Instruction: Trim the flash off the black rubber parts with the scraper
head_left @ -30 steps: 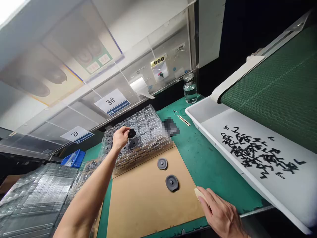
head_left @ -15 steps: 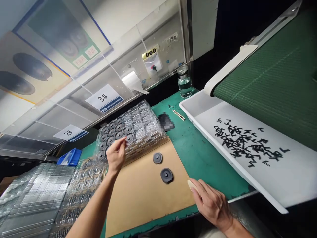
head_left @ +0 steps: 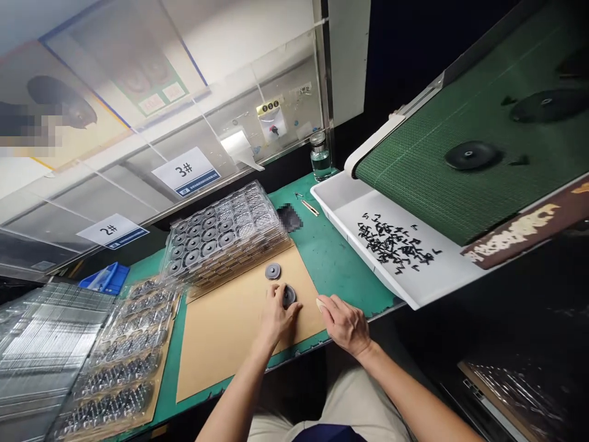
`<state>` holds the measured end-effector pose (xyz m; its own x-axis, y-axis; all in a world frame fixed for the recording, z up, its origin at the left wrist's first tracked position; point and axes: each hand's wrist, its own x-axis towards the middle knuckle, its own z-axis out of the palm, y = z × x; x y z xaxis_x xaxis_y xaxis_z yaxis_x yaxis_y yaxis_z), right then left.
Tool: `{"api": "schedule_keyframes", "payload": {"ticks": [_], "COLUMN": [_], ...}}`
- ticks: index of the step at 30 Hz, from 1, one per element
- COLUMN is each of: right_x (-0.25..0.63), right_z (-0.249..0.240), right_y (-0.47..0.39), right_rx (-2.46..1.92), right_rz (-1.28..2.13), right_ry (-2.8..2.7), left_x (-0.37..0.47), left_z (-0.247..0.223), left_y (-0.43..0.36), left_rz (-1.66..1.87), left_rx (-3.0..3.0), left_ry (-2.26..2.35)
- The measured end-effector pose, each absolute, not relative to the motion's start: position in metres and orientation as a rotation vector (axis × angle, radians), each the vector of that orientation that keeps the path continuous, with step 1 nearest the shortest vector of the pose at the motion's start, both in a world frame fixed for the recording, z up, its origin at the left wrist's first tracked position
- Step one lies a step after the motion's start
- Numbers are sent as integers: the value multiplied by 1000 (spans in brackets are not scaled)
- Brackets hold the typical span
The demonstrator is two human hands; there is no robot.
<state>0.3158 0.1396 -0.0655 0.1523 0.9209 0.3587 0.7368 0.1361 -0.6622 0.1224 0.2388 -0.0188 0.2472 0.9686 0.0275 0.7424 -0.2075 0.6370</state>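
Note:
My left hand (head_left: 277,312) has its thumb and fingers around the edges of a dark round part (head_left: 289,296), which lies on a brown board (head_left: 221,331). Just beyond it lies a second, smaller-looking grey round part (head_left: 273,271). To the right, my right hand (head_left: 344,322) is closed on a small pale piece (head_left: 321,304) at the board's right edge. Behind the board, a stack of clear trays (head_left: 230,230) holds several dark round parts in its left pockets.
A white bin (head_left: 386,282) with small black scraps sits below a green conveyor (head_left: 414,172) carrying dark round parts. Tweezers (head_left: 310,207) and a glass jar (head_left: 321,162) stand behind. More clear trays (head_left: 124,344) and a blue box (head_left: 105,279) are at left.
My left hand has moved from the tray stack to the nearer round part on the board. The view has shifted right, showing more of the conveyor. My right hand still holds the pale piece.

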Motion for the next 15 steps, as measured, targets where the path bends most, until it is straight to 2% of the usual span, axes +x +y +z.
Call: {"api": "schedule_keyframes", "payload": {"ticks": [4, 9, 15], "right_x": [314, 304, 271], "right_z": [-53, -38, -30], "right_y": [126, 90, 46], "right_rx": [-1605, -1385, -1199], "right_rz": [424, 1157, 1744], "right_ry": [-1568, -1307, -1152], "left_x": [120, 96, 57], "left_z": [-13, 14, 33], "left_y": [220, 157, 91], "left_rz": [594, 509, 489], "left_rx": [2002, 1923, 1716], "left_ry": [1421, 1019, 798]}}
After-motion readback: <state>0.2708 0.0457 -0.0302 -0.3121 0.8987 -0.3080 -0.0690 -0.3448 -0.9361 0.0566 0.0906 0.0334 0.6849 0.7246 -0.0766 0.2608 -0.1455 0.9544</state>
